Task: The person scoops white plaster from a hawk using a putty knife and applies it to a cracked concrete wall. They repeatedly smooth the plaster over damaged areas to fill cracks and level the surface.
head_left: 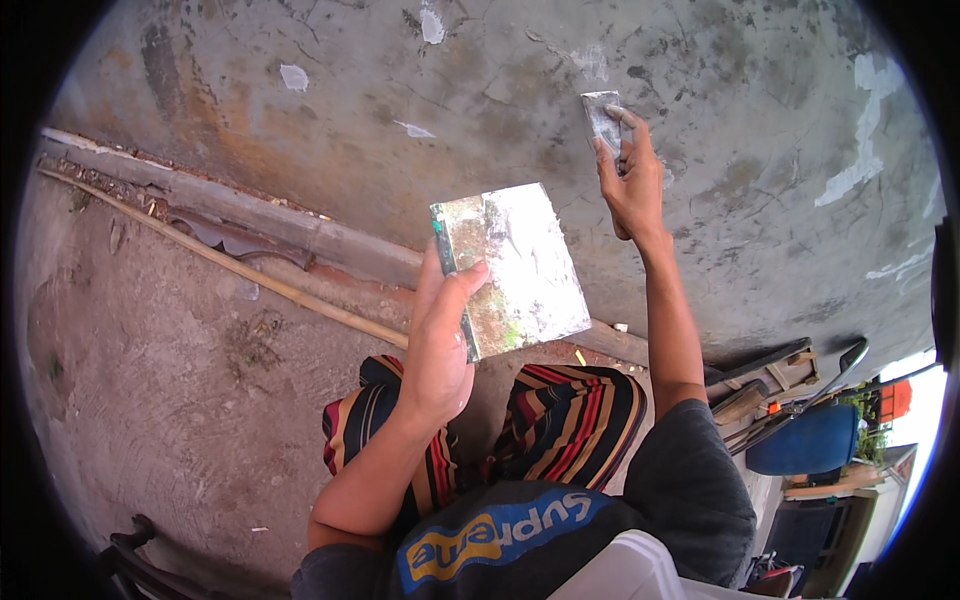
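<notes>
My left hand (pixel 438 340) grips a flat rectangular putty plate (pixel 530 275) by its dark green edge, thumb on top. White paste coats much of the plate's face, and its near side looks brown and stained. Up to the right, my right hand (pixel 637 190) pinches a small flat putty scraper (pixel 603 122) between thumb and fingers. The scraper lies against or very close to the grey cement wall (pixel 720 70); exact contact cannot be told. Just above it is a thin whitish smear (pixel 592 62). Other white patches (pixel 294 77) dot the wall.
A long pale pole (pixel 230 262) lies on the ground beside a low ledge (pixel 260 215) at the wall's foot. To the right are wooden boards (pixel 765 375), long-handled tools and a blue barrel (pixel 805 440). A dark metal object (pixel 135 545) stands at the lower left.
</notes>
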A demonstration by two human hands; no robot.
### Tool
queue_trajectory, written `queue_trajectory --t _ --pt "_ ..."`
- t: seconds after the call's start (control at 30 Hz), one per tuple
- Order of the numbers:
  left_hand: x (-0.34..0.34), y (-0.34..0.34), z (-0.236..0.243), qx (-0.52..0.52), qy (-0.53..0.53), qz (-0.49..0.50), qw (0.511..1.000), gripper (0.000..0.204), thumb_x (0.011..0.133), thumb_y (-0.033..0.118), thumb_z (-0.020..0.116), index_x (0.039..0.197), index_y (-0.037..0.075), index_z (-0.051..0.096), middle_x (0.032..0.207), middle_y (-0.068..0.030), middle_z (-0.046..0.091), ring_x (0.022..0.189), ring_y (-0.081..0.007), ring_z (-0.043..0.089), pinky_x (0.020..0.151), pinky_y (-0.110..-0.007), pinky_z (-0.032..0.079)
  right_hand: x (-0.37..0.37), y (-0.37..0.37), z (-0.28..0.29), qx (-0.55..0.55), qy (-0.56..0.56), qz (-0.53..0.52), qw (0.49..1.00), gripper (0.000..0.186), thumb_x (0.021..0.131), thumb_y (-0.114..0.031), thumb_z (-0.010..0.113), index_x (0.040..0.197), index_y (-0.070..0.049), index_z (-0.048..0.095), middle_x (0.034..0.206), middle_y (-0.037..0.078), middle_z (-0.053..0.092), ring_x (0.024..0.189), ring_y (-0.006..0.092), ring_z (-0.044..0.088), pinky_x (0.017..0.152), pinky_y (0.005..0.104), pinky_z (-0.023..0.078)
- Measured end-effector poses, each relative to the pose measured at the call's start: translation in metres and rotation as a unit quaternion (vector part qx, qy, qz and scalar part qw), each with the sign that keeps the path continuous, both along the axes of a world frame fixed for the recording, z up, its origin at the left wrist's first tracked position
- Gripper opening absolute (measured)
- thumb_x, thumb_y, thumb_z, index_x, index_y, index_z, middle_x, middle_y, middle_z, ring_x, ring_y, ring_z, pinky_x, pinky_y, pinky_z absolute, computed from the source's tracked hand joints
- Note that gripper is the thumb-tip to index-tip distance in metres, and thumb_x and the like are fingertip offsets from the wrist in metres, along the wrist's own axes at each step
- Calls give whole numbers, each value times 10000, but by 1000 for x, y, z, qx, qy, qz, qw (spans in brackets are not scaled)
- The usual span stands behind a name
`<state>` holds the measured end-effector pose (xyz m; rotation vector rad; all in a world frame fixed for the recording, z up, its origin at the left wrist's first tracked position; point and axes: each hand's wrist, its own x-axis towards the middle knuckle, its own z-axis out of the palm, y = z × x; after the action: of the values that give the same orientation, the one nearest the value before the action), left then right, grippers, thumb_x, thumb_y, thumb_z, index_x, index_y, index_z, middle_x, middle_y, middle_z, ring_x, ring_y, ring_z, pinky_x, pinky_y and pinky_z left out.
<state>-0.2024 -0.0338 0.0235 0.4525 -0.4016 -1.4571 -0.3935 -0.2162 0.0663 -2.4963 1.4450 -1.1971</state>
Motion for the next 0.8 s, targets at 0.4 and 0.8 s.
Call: queue_trajectory --t 0.4,0.8 --pt "-3 -2 -5 6 -12 0 1000 417 918 144 485 1311 14 437 1182 -81 560 1096 -163 551 954 -317 420 35 -28 48 -69 1 79 994 391 919 -139 573 1285 -88 444 602 73 541 522 130 422 518 292 362" --pt "0 -2 -3 13 -7 3 1000 434 916 159 486 1321 13 427 1191 -79 553 1111 -158 541 960 -312 418 -10 2 103 -278 362 81 886 575 852 56 543 1349 -232 518 865 58 606 728 200 559 677 326 489"
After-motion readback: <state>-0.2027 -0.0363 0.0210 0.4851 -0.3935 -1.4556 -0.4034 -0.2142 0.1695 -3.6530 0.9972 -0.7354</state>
